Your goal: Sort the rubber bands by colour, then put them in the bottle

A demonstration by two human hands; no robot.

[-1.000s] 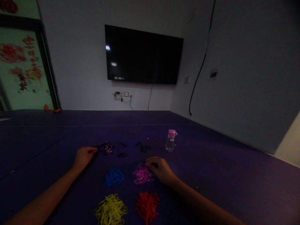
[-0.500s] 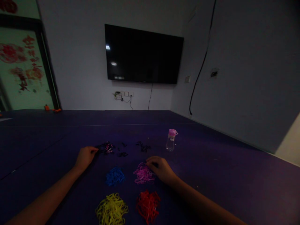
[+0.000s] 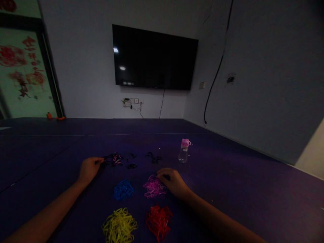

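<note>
My left hand point(image 3: 89, 169) reaches to the left end of a loose pile of black rubber bands point(image 3: 109, 160). Its thumb and forefinger are pinched together on a black band there. A few pink bands point(image 3: 116, 158) lie mixed into that pile. My right hand point(image 3: 173, 180) rests at the upper right edge of a heap of pink rubber bands point(image 3: 154, 188). Thumb and forefinger are closed; what lies between the tips is too dark and small to make out. Nearer to me are heaps of blue bands point(image 3: 123, 189), yellow bands point(image 3: 119, 226) and red bands point(image 3: 159, 221).
Smaller clusters of black bands point(image 3: 155, 158) lie farther back on the purple surface point(image 3: 240, 202). A clear bottle with a pink cap point(image 3: 183, 153) stands upright beyond my right hand. A television point(image 3: 155, 59) hangs on the far wall.
The view has shifted very slightly. Both hands stay at the same piles, still pinched, and the heaps look the same.
</note>
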